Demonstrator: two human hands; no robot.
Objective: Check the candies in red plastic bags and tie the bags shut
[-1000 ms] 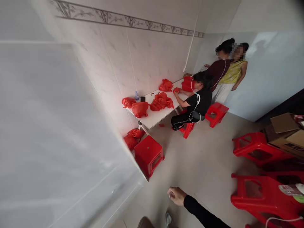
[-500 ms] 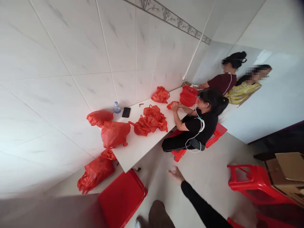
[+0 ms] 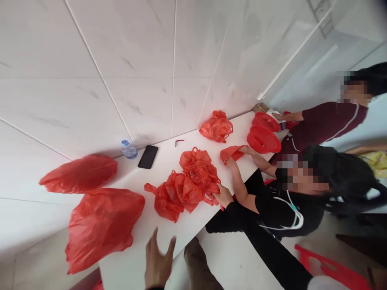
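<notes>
My right hand [image 3: 223, 196] is at the right side of a pile of small tied red plastic bags [image 3: 198, 173] on the table. Its fingers are curled against the edge of one bag, and the fingertips are partly hidden by red plastic. Over the near edge of the table, my left hand [image 3: 159, 259] is open with thumb and fingers spread, holding nothing. To its left sits a large full red plastic bag [image 3: 104, 225]. Another filled red bag [image 3: 80, 174] lies behind that one, by the wall.
A black phone [image 3: 148, 156] and a water bottle [image 3: 129, 149] are along the wall side of the white table [image 3: 133, 251]. A co-worker in black [image 3: 290, 225] sits close at right, handling a red bag [image 3: 231, 153]. Beyond are red basins [image 3: 264, 139] and another person [image 3: 335, 112].
The view has moved closer to the table. My right hand has gone from mid-air beside the table to the bag pile. My left hand has come into view.
</notes>
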